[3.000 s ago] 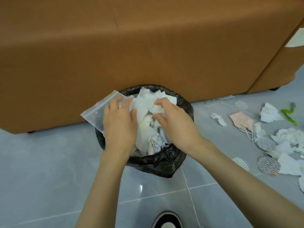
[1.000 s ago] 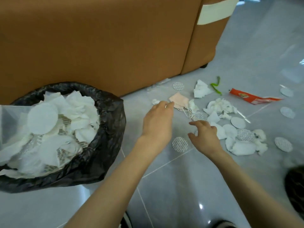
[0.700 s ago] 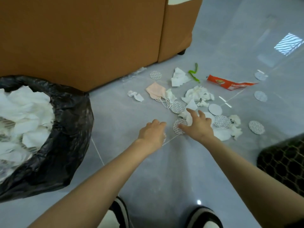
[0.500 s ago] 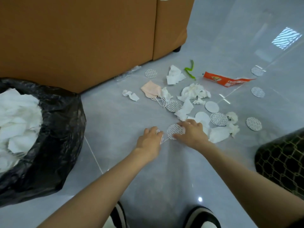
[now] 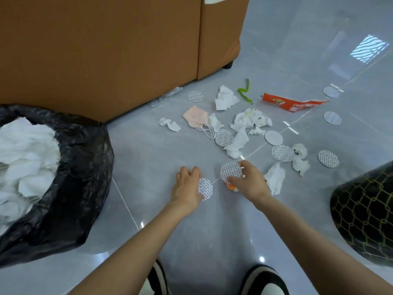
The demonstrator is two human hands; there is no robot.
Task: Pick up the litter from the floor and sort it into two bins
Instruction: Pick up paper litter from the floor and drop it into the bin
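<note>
Head view: glossy grey tile floor (image 5: 212,241), with a brown sofa (image 5: 106,50) along the back.

Litter sits mid-floor: crumpled tissues (image 5: 251,119), pink mask (image 5: 196,118), green strip (image 5: 244,91), orange wrapper (image 5: 291,103), and loose patterned discs (image 5: 282,153).

The black-bagged bin (image 5: 80,167) on the left is heaped with white tissue (image 5: 27,150). The dark gold-lattice bin (image 5: 365,216) is at the right edge; contents not visible.

Left hand (image 5: 188,186): fingers curled, holding a disc (image 5: 205,188) low over the tile.

Right hand (image 5: 247,180): thumb and fingertips pinch a second disc (image 5: 231,171), with an orange scrap (image 5: 231,186) under the palm.

The hands are just apart.
</note>
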